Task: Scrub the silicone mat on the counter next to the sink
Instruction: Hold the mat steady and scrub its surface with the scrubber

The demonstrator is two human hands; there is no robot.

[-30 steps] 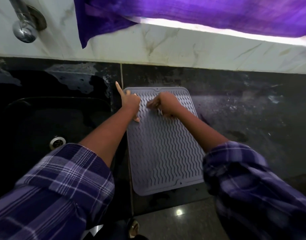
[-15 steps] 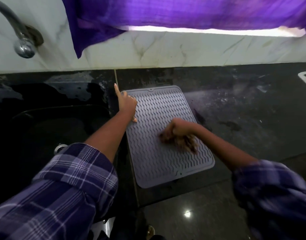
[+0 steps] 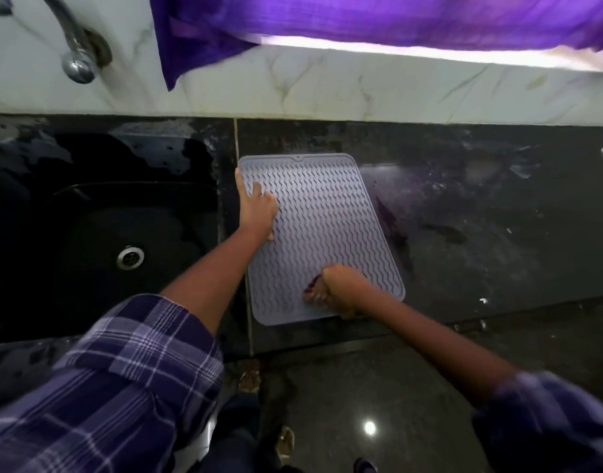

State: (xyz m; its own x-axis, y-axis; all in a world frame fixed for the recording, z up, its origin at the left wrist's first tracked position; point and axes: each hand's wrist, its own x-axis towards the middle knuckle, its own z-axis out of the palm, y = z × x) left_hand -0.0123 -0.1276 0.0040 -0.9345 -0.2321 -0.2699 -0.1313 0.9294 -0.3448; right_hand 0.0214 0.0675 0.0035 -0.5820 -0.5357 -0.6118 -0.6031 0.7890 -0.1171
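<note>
Beside the sink [image 3: 129, 233], the counter [image 3: 463, 216] is carrying the silicone mat [image 3: 320, 216], whose left edge the left hand [image 3: 257, 209] is pressing flat, fingers spread, while the right hand [image 3: 341, 290] is gripping a dark scrubber [image 3: 312, 285] at the near edge.

**Dim kitchen, one bright strip up top**

We get light from a blown-out window strip [image 3: 429, 52] under the purple curtain [image 3: 361, 18]. A glare spot [image 3: 370, 427] shines on the floor; the right sleeve [image 3: 549, 421] is motion-blurred, edges bowed.
</note>
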